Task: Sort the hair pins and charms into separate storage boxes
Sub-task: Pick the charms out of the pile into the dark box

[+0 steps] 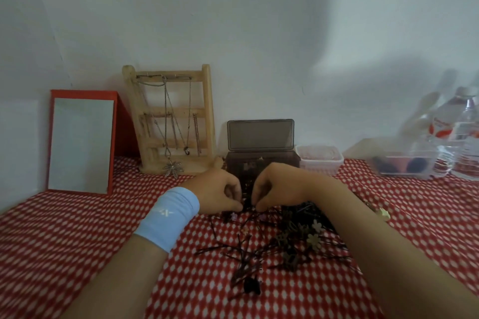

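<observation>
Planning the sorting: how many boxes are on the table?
3: dark box, lid up, at centre; small tub right of it; clear box far right by the bottles. More may lie off-frame.

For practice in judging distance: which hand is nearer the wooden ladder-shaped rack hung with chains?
Left. The left hand lies just before the wooden rack; the right hand is farther right, before the dark lidded plastic box.

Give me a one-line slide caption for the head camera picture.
Left hand and right hand pinch hair pins from the pile before an open dark storage box.
</observation>
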`<state>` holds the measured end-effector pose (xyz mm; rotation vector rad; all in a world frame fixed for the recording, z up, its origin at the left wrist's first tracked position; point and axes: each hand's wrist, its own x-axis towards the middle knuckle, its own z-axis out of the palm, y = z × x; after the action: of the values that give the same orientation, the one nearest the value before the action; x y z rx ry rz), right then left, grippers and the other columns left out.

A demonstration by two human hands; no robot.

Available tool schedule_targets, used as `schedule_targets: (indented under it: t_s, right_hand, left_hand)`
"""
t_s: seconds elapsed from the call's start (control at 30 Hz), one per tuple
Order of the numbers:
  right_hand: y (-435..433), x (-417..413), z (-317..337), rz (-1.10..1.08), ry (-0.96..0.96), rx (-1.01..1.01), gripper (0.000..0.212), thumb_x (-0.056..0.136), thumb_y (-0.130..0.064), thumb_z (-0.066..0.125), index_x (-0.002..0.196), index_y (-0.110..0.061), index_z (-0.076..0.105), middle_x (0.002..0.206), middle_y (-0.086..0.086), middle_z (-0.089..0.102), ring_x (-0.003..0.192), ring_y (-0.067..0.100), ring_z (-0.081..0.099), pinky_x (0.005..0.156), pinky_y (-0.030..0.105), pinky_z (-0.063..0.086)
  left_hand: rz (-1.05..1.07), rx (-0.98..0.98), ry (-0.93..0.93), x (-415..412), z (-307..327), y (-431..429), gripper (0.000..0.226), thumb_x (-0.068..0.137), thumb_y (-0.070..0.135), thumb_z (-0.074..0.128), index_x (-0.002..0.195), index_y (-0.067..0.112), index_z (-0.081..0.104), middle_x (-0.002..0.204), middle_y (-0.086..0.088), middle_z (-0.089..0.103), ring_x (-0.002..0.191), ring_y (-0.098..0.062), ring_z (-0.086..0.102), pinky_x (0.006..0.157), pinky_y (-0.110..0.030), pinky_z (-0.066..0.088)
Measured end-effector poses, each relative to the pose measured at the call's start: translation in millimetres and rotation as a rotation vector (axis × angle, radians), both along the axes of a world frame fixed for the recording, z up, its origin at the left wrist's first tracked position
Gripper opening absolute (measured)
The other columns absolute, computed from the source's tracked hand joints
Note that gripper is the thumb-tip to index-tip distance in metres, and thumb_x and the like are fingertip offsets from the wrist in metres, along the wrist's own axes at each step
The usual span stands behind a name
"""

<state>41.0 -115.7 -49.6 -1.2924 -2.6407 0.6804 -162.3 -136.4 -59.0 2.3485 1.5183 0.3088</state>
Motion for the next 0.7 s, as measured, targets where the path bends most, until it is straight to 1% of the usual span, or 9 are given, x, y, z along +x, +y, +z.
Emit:
schedule_targets:
  t_s: [0.07,0.17,0.23,0.3,0.4,0.53,0.6,0.63,0.7]
  right_hand:
    - [-8.8,0.9,1.0,0.028,-0.027,-0.052,0.007,0.084,-0.032,0.08,0.091,-0.033,0.078,0.091,-0.022,0.072,0.083,-0.008,0.064,0.078,0.014,0.045]
    - [-23.2,8.6,3.0,0.025,-0.095,-0.111,0.01,0.077,-0.039,0.084,0.085,-0.036,0.078,0.09,-0.022,0.073,0.084,-0.006,0.064,0.08,0.017,0.046]
    - [-29.7,15.6,2.9,0.027,-0.168,-0.141,0.015,0.075,-0.039,0.086,0.088,-0.034,0.08,0.087,-0.025,0.072,0.083,-0.008,0.064,0.084,0.02,0.049]
    - [-34.9,21.0,2.3,0.029,-0.22,-0.154,0.017,0.077,-0.036,0.085,0.093,-0.034,0.08,0.085,-0.028,0.072,0.082,-0.01,0.064,0.09,0.024,0.052]
    - [-40.8,24.8,0.8,0.034,-0.206,-0.128,0.014,0.081,-0.03,0.082,0.093,-0.035,0.078,0.084,-0.028,0.07,0.081,-0.01,0.064,0.089,0.023,0.052]
    - [-39.4,33.6,4.0,-0.045,-0.101,-0.058,0.016,0.083,-0.024,0.081,0.093,-0.035,0.076,0.091,-0.019,0.073,0.085,0.004,0.071,0.087,0.027,0.058]
    - [-38.2,38.8,7.8,-0.096,-0.046,-0.015,0.02,0.085,-0.018,0.078,0.093,-0.035,0.073,0.09,-0.016,0.074,0.08,0.008,0.073,0.081,0.027,0.061]
    - [-38.5,40.3,9.6,-0.117,-0.019,-0.006,0.021,0.086,-0.014,0.076,0.094,-0.034,0.072,0.088,-0.015,0.075,0.074,0.008,0.074,0.073,0.024,0.061]
    - [-39.9,42.4,12.7,-0.148,0.02,-0.015,0.024,0.089,-0.008,0.07,0.099,-0.03,0.071,0.086,-0.011,0.074,0.064,0.007,0.071,0.057,0.018,0.055]
  left_hand:
    - [-0.017,0.038,-0.045,3.7,-1.8,-11.0,0.009,0.082,0.037,0.074,0.086,0.03,0.069,0.082,0.016,0.063,0.077,0.0,0.059,0.065,-0.016,0.045]
    - [-0.095,-0.034,-0.108,14.7,-4.5,-27.9,0.014,0.082,0.041,0.073,0.092,0.031,0.071,0.086,0.016,0.066,0.081,0.001,0.061,0.069,-0.016,0.048]
    - [-0.145,-0.068,-0.1,21.0,-6.9,-35.4,0.017,0.081,0.04,0.075,0.095,0.03,0.072,0.089,0.015,0.067,0.084,0.0,0.062,0.073,-0.018,0.051]
    - [-0.176,-0.055,-0.102,25.7,-6.7,-40.5,0.016,0.08,0.038,0.076,0.094,0.029,0.074,0.088,0.016,0.068,0.084,-0.001,0.062,0.074,-0.018,0.052]
    - [-0.207,-0.081,-0.151,31.6,-6.2,-47.6,0.012,0.081,0.034,0.077,0.091,0.028,0.077,0.088,0.017,0.071,0.084,0.001,0.064,0.081,-0.023,0.056]
    - [-0.258,-0.077,-0.159,41.4,-8.8,-55.4,0.017,0.08,0.036,0.078,0.096,0.033,0.077,0.095,0.022,0.07,0.092,0.003,0.063,0.09,-0.029,0.054]
    - [-0.297,-0.074,-0.142,47.1,-12.6,-57.9,0.025,0.079,0.041,0.078,0.103,0.036,0.075,0.104,0.024,0.065,0.099,0.002,0.06,0.093,-0.03,0.052]
    - [-0.32,-0.081,-0.13,50.2,-14.9,-58.9,0.029,0.078,0.043,0.078,0.107,0.037,0.074,0.109,0.023,0.063,0.102,0.0,0.059,0.094,-0.031,0.051]
    - [-0.356,-0.094,-0.095,56.7,-19.7,-59.9,0.033,0.077,0.046,0.077,0.109,0.039,0.073,0.117,0.019,0.06,0.108,-0.003,0.056,0.097,-0.032,0.05]
